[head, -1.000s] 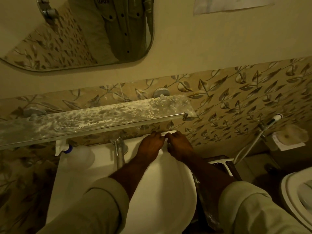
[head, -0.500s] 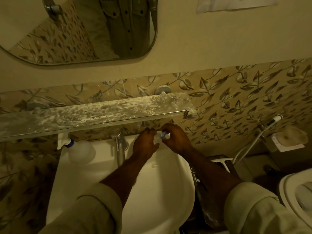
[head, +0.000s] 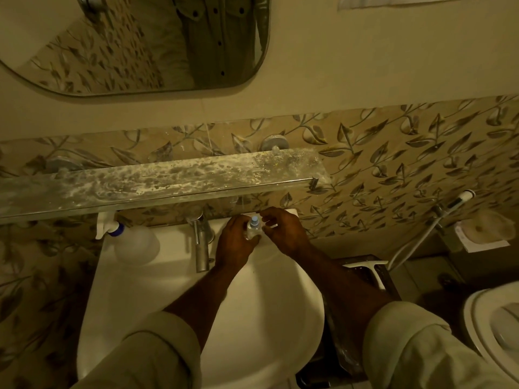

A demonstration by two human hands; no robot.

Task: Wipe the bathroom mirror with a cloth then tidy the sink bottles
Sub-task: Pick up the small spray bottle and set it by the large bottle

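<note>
A small clear bottle (head: 253, 228) with a pale blue cap stands upright between my hands at the back right of the white sink (head: 157, 287). My left hand (head: 237, 241) wraps around its left side. My right hand (head: 283, 231) is beside it on the right, fingers curled toward the cap; whether they touch it I cannot tell. A white spray bottle (head: 134, 242) with a blue collar lies on the sink's left rear ledge. The mirror (head: 134, 43) hangs above on the wall. No cloth is visible.
A stained glass shelf (head: 157, 181) juts out just above my hands. A steel tap (head: 202, 242) stands left of my left hand. To the right are a hand sprayer (head: 449, 209), a soap dish (head: 481, 231), a squeegee (head: 368, 269) and a toilet (head: 494, 327).
My hands have lifted from the sink's back ledge and the small bottle has come into view, upright between them. The view has tilted up, showing more mirror.
</note>
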